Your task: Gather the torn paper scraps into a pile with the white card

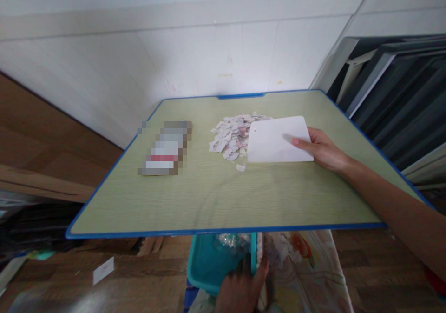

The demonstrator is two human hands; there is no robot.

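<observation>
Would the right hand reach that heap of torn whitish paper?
Probably yes: the right hand is near, but the flat white rectangular board it holds hides part of the heap; nothing else blocks.

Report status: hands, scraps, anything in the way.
Right hand holding white board. Left hand gripping bin rim below table. Scraps heaped on table; board blocks view of their right side.

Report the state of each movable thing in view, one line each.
White card: held by right hand, overlapping the scraps in view.
Paper scraps: loosely heaped.
Teal bin: open-topped, partly under the table, gripped by left hand.
Blurred-out item: lying on the table, details hidden.
White paper piece: lying on the floor.
</observation>
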